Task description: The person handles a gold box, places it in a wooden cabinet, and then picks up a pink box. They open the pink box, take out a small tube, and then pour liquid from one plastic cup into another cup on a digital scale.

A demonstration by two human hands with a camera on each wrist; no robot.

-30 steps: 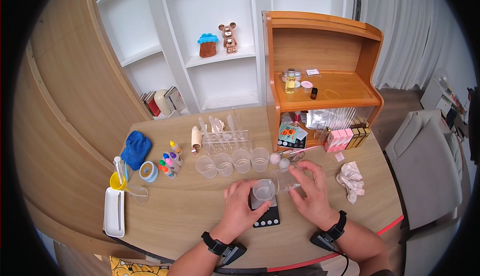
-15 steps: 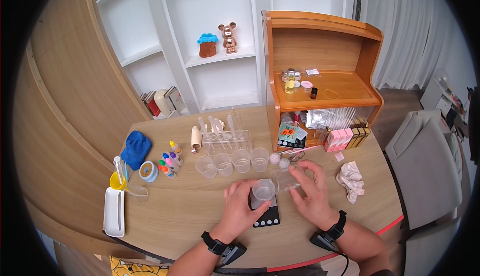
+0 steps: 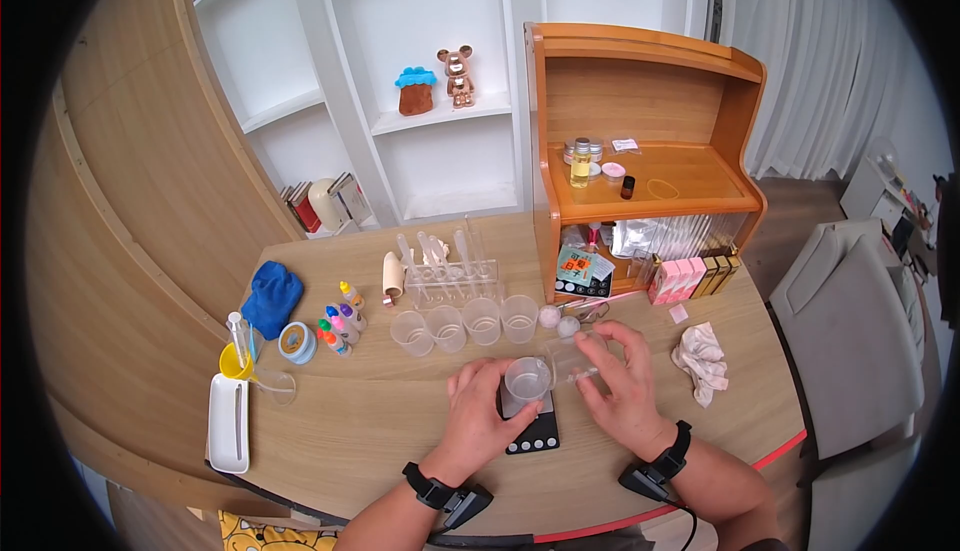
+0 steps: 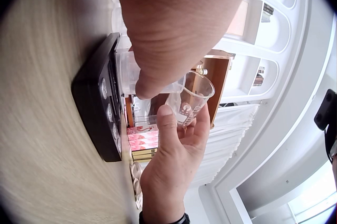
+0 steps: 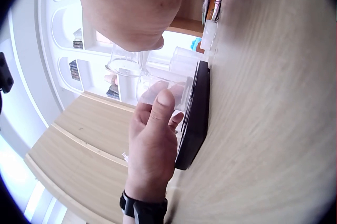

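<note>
My left hand (image 3: 478, 416) grips a clear plastic cup (image 3: 527, 379), thumb on the near side and fingers round the far side. The cup stands upright over a black digital scale (image 3: 540, 441) with a row of round buttons. In my right hand (image 3: 628, 391) a clear glass beaker (image 4: 196, 97) with white markings is tipped on its side. Its mouth (image 5: 126, 68) faces the cup, its rim right at the cup's rim in the head view. Thumb and fingers of the right hand pinch the beaker's wall.
Behind the hands stand several plastic cups (image 3: 482, 321) in a row, with a test-tube rack (image 3: 455, 286) beyond. Dropper bottles (image 3: 340, 326), a blue cloth (image 3: 272, 299) and a white tray (image 3: 229, 426) lie left. Right are crumpled tissue (image 3: 703, 361) and a wooden shelf unit (image 3: 650, 171).
The right hand's fingers and the beaker have shifted very slightly. The left hand, the cup and the scale stay where they were.
</note>
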